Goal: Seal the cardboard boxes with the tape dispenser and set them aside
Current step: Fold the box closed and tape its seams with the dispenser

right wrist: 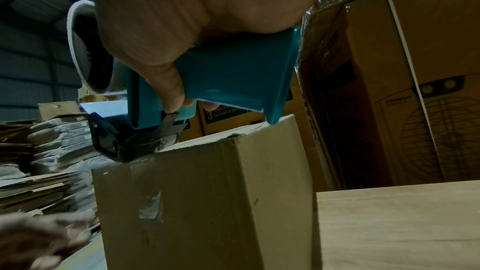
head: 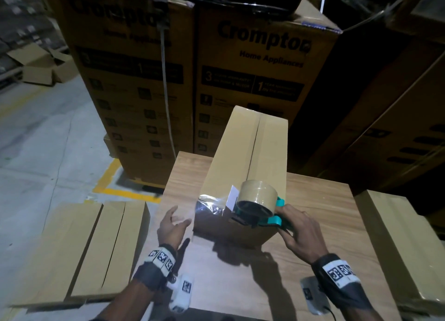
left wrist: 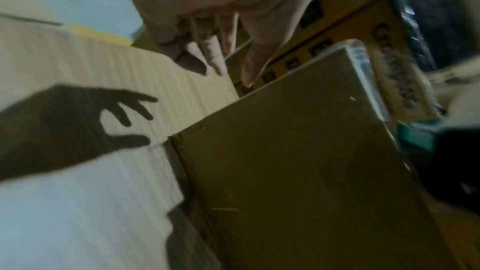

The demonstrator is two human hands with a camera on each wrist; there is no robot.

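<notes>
A long cardboard box (head: pixel 243 149) lies on the wooden table (head: pixel 320 214), its two top flaps meeting in a seam. My right hand (head: pixel 296 226) grips the teal handle of the tape dispenser (head: pixel 257 205), which rests on the box's near top edge; in the right wrist view the tape dispenser (right wrist: pixel 228 81) has its roller on that edge of the box (right wrist: pixel 207 202). A strip of clear tape (head: pixel 209 205) runs over the near end. My left hand (head: pixel 172 226) hovers with spread fingers just left of the box's near corner, touching nothing; its fingers (left wrist: pixel 207 52) show above the box (left wrist: pixel 298 161).
Flat cardboard boxes (head: pixel 91 248) lie to the table's left, and another box (head: pixel 404 243) stands on the right. Tall printed appliance cartons (head: pixel 187 80) are stacked behind the table. A yellow line (head: pixel 108 181) marks the concrete floor at left.
</notes>
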